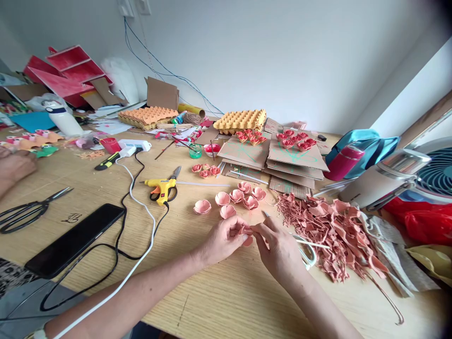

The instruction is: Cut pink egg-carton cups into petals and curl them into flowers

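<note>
My left hand (224, 240) is closed on a small pink egg-carton flower (248, 241), mostly hidden by the fingers. My right hand (277, 247) meets it from the other side, thumb and fingertips pinched at the flower's edge. White-handled scissors (310, 255) show beyond the right hand, and a blade tip pokes out past its knuckles; whether they lie on the table or hang from the hand, I cannot tell. Just beyond both hands stand several cupped pink flowers (222, 198). A heap of pink carton scraps (335, 235) lies to the right.
A yellow glue gun (160, 187) rests by black-handled scissors, with cables running toward me. At left lie a black phone (76, 240), large scissors (31, 209) and another person's hand (16, 167). Cardboard sheets (247, 151) bear red flowers. A thermos (384, 179) stands right.
</note>
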The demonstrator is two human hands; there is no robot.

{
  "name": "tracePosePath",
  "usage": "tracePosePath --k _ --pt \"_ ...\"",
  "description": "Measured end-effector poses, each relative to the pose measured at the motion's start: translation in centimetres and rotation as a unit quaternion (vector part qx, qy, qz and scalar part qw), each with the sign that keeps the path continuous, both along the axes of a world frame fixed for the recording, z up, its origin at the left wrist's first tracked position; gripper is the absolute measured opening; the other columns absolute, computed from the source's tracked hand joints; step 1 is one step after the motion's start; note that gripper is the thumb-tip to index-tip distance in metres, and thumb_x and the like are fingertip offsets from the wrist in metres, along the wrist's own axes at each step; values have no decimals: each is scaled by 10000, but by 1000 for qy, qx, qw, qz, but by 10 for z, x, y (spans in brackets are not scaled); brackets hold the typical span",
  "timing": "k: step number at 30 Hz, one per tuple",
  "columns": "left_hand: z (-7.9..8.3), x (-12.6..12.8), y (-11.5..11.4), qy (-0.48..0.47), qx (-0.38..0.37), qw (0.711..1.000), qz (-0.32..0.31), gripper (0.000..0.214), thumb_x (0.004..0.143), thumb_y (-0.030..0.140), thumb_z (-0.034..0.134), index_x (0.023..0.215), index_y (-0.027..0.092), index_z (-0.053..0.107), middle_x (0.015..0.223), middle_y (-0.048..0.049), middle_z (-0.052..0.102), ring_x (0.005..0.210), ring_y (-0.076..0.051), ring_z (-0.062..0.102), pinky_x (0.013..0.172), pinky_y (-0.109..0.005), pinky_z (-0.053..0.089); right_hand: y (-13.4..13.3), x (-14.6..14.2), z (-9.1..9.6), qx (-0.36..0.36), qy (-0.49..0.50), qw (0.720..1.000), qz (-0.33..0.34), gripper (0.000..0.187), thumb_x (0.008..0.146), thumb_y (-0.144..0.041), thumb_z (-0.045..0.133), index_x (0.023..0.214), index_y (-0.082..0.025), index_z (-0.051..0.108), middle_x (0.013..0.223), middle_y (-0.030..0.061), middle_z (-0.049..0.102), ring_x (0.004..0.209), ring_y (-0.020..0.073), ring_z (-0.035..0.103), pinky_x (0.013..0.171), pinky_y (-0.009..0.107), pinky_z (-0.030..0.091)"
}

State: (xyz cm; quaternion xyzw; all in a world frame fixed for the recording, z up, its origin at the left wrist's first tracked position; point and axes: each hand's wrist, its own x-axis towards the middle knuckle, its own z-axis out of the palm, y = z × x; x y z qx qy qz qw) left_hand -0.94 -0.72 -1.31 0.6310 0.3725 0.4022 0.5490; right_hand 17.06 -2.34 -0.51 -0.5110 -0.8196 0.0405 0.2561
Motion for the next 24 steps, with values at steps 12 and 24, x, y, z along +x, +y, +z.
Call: tracePosePath --k 12,24 --pt "0 2 -2 -6 35 999 2 106 878 243 584 944 160 587 868 -26 624 808 -140 624 773 -282 511 2 1 0 6 48 999 1 182 933 -170 488 971 -231 655 901 24 585 649 111 559 605 225 390" --pt "8 0 0 -33 -48 998 -6 132 805 219 659 882 139 586 816 -22 640 743 -133 633 706 -263 488 1 3 7 -73 118 990 7 152 905 -175 552 888 -241 687 821 -9 561 623 101 559 602 219 414"
